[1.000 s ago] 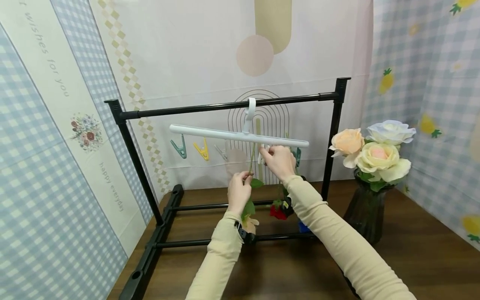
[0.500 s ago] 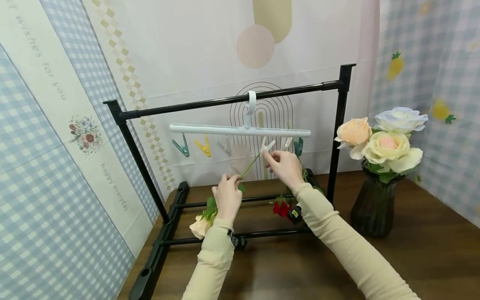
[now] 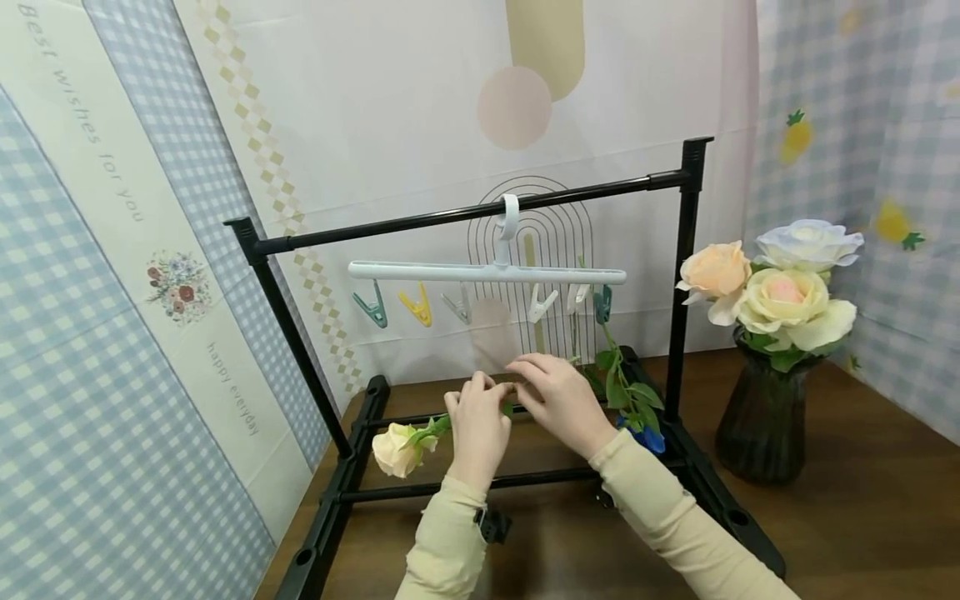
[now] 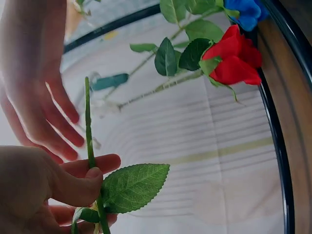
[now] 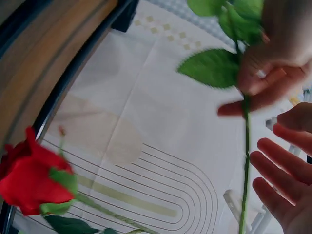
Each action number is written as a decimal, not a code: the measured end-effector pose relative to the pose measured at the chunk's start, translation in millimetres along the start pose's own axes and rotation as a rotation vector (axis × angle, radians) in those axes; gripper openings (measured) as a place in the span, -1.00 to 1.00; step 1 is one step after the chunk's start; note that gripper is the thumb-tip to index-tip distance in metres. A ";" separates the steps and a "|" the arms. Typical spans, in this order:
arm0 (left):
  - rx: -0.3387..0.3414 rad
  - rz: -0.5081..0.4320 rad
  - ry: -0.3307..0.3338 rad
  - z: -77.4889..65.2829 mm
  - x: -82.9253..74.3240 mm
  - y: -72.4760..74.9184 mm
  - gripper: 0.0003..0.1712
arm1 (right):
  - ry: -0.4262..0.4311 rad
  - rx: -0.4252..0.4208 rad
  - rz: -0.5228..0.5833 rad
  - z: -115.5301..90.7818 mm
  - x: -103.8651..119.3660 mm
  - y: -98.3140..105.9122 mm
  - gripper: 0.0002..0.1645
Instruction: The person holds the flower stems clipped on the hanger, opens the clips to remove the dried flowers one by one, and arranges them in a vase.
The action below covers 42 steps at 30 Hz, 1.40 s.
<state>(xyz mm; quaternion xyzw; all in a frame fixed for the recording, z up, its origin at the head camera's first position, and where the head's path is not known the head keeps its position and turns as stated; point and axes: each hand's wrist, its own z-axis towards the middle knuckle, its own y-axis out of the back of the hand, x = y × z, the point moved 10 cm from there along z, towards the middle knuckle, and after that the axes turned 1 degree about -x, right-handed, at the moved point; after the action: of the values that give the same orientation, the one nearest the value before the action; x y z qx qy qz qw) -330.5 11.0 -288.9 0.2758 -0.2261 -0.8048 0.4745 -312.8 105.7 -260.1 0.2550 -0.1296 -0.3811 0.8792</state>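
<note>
A cream rose (image 3: 397, 450) lies sideways in my left hand (image 3: 480, 429), its bloom pointing left. Thumb and fingers pinch the green stem (image 4: 88, 122) just by a leaf (image 4: 136, 187). My right hand (image 3: 562, 404) is beside the bare stem end; its fingers (image 5: 280, 158) are loosely bent and hold nothing, and whether they touch the stem I cannot tell. Above both hands, a white clothespin (image 3: 540, 304) hangs with nothing in it from the pale hanger (image 3: 427, 272). A red rose (image 4: 236, 56) and a blue rose (image 3: 643, 436) hang head down at the right.
The hanger hooks over a black rack (image 3: 420, 221) on a brown table (image 3: 555, 550). Teal (image 3: 372, 310), yellow (image 3: 417, 307) and grey (image 3: 456, 305) clothespins hang on its left half. At the right stands a dark vase (image 3: 763, 425) with several roses.
My right hand has let go of the white clothespin and come down to the left hand. The cream rose's stem has moved down from the hanger, and its bloom has swung left.
</note>
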 end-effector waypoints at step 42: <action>-0.424 -0.502 -0.620 -51.9 -144.9 17.5 -0.76 | 0.022 -0.236 -0.266 -56.7 -86.4 140.6 -0.75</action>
<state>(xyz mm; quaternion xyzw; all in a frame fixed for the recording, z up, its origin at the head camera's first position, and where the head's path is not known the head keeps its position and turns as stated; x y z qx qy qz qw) -227.5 126.6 -283.4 -0.0351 -0.1138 -0.9681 0.2203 -262.4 270.6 -233.4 0.1692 -0.0397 -0.5039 0.8461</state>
